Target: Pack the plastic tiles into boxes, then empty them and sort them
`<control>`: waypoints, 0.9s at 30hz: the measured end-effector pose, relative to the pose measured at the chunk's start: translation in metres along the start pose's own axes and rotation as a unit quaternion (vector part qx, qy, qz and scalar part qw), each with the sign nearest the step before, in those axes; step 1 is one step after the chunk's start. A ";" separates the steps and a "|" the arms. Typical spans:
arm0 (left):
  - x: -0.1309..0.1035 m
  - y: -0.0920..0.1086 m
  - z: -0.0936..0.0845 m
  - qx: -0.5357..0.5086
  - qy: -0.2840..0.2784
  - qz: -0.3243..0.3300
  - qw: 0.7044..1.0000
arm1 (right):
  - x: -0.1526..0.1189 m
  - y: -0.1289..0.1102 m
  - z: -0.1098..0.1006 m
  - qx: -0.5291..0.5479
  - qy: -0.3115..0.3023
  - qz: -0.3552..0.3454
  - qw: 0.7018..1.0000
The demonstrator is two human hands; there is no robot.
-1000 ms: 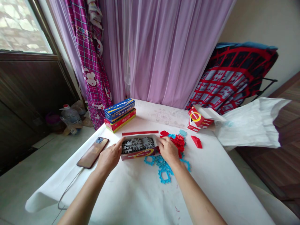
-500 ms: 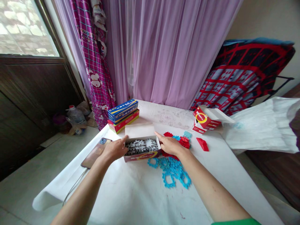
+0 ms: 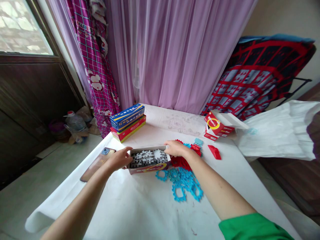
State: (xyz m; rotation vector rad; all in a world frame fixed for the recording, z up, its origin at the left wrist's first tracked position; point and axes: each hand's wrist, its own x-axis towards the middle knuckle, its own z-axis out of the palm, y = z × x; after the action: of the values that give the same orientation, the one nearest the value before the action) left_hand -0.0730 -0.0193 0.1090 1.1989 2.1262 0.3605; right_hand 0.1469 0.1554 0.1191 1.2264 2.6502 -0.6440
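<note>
A small cardboard box [image 3: 150,168] with a dark red front stands open-topped on the white-covered table. It is filled with grey and white interlocking plastic pieces [image 3: 147,156]. My left hand [image 3: 121,158] grips the box's left end. At the far right corner, my right hand [image 3: 175,148] holds the box wall with bent fingers. Just right of the box lie red toothed pieces [image 3: 181,162], partly covered by my right wrist. Blue toothed pieces [image 3: 185,181] are spread in front of them.
A blue box [image 3: 127,117] sits on a red-and-yellow box [image 3: 131,128] at the back left. Near the left edge lies a phone [image 3: 96,165]. A red opened box [image 3: 217,125], a red piece [image 3: 214,152] and a white bag [image 3: 277,133] are on the right.
The white lid flap that stood up behind the box is no longer visible. My hands have closed from the flap's corners onto the box's ends. The view has shifted slightly.
</note>
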 end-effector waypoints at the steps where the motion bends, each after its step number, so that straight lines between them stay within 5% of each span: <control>1: 0.002 0.003 0.000 0.005 -0.009 -0.011 1.000 | 0.001 -0.002 -0.001 0.004 -0.016 0.014 1.000; 7: 0.007 0.013 -0.009 0.054 -0.010 -0.048 0.997 | -0.002 -0.011 -0.011 0.068 -0.004 0.068 0.995; 14: 0.023 0.067 -0.014 0.053 0.177 0.072 0.980 | -0.014 0.021 -0.040 -0.005 0.298 0.021 0.954; 20: 0.058 0.113 0.036 0.020 0.309 0.184 0.933 | -0.017 0.084 -0.013 0.084 0.471 0.038 0.877; 24: 0.074 0.105 0.082 0.006 0.325 0.238 0.915 | -0.020 0.119 0.031 0.118 0.557 0.012 0.822; 27: 0.082 0.095 0.101 0.007 0.319 0.262 0.911 | -0.024 0.132 0.053 0.118 0.576 0.001 0.809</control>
State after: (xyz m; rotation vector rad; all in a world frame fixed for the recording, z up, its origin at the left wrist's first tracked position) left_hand 0.0269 0.0930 0.0500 1.8477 2.2815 1.1054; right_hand 0.2603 0.1910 0.0369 2.2368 3.5254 -0.2031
